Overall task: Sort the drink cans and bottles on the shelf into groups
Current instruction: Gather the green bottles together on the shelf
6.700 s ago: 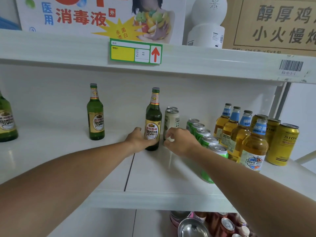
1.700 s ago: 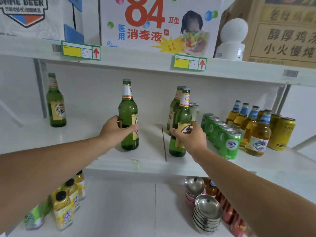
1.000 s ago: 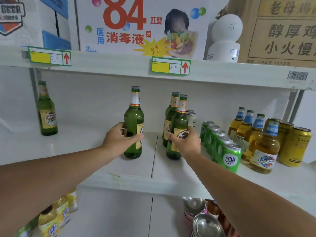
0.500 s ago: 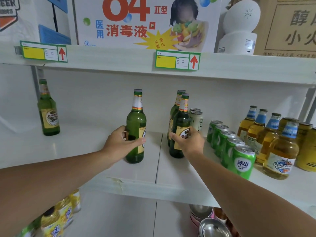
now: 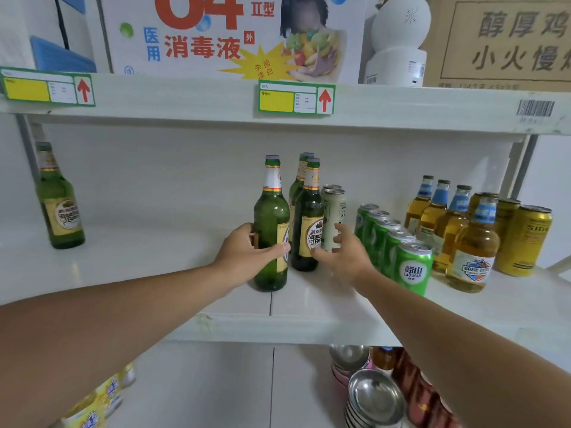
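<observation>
My left hand [image 5: 244,253] grips a green bottle [image 5: 271,230] standing upright on the shelf [image 5: 309,304], fingers curled round its body. It stands just beside 2 more green bottles [image 5: 309,217]. My right hand [image 5: 343,253] hovers by those, fingers spread and holding nothing. Another green bottle [image 5: 58,199] stands far left.

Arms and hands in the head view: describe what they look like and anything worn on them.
Both arms are bare for their whole visible length, with no sleeve showing. The left hand and right hand are bare too: no gloves, no watch, no bracelet or ring that can be seen. No cables, straps or markings show on either forearm.
</observation>
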The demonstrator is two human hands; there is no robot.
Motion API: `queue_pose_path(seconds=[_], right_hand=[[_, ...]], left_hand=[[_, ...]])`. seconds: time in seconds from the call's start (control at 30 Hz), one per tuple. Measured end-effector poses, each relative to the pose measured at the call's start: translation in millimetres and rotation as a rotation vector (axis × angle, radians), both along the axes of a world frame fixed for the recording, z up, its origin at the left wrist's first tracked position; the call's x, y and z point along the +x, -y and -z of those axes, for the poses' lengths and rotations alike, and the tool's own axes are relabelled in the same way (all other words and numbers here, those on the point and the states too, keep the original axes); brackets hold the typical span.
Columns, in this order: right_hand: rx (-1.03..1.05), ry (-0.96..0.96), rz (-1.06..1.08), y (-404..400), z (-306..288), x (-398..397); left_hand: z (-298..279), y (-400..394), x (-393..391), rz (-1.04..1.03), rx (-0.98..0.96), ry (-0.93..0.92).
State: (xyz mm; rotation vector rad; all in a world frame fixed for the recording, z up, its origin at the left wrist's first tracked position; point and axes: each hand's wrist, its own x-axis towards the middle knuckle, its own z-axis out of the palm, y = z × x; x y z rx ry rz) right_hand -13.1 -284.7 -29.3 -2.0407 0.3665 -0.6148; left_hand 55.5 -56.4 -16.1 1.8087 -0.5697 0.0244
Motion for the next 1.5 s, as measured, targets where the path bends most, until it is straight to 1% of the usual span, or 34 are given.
queue_pose_path(seconds=[0.23, 0.5, 0.83, 1.07, 1.33, 1.5], right_hand=[[-0.083, 0.017, 0.022, 13.9, -2.1, -26.8], [-0.098, -0.002, 0.012, 14.3, 9.0, -35.0], [-0.087, 0.021, -0.002, 17.6, 21.1, -39.6], [-0.091, 0.019, -0.042, 20.3, 27.3, -43.4], [-0.084, 0.013, -0.072, 22.9, 28.0, -45.6], [-0.082, 0.012, -0.07, 21.1, 25.7, -46.4]], left_hand=[[8.3, 44.0, -18.2, 0.022, 0.053, 0.035], [11.5, 76.1, -30.4, -0.075, 0.125, 0.064], [8.9, 89.9, -20.9, -0.135, 0.216, 0.027], [9.4, 98.7, -24.6, -0.187, 0.214, 0.022], [12.3, 101.6, -26.6, -0.185, 0.194, 0.02], [23.6, 82.3, -23.9, -0.117, 0.171, -0.033]])
